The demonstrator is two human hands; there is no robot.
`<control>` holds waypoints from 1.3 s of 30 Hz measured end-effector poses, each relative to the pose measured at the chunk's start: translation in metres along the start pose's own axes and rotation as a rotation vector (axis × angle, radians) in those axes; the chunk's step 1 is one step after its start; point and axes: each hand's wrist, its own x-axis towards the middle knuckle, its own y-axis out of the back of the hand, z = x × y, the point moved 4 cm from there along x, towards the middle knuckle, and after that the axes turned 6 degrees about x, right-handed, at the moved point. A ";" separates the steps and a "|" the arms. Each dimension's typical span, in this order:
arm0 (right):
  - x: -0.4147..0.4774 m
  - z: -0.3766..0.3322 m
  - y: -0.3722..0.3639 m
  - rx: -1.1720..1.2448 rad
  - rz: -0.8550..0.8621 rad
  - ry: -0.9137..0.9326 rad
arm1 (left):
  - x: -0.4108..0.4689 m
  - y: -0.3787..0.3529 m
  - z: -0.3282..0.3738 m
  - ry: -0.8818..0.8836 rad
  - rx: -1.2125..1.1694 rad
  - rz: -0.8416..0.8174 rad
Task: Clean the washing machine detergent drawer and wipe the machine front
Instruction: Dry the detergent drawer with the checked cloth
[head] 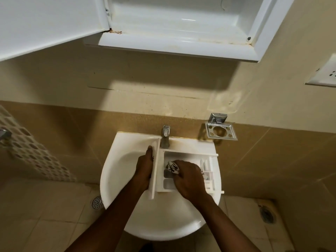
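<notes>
From the head camera, a white detergent drawer (pixel 181 171) lies across a white sink (pixel 116 179), below the tap (pixel 165 132). The left hand (pixel 144 170) grips the drawer's front panel (pixel 154 166). The right hand (pixel 187 179) is closed around a black-and-white cloth (pixel 172 167), pressed into what seems the drawer's middle compartment. An open wall cabinet (pixel 181 28) hangs above.

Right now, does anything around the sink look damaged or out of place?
Yes. The wall cabinet above the sink hangs open, with rust-coloured marks at its lower hinge corner and grime along its bottom ledge. The drawer itself looks intact.
</notes>
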 end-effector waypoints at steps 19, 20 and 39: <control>0.102 0.067 0.153 0.186 0.436 -0.084 | 0.008 -0.003 0.030 -0.006 0.032 0.041; 0.108 0.075 0.143 -0.028 0.289 -0.067 | 0.007 -0.001 0.030 -0.003 0.027 0.045; 0.003 0.057 0.054 0.160 0.294 -0.107 | -0.030 0.053 0.012 -0.047 -0.100 0.124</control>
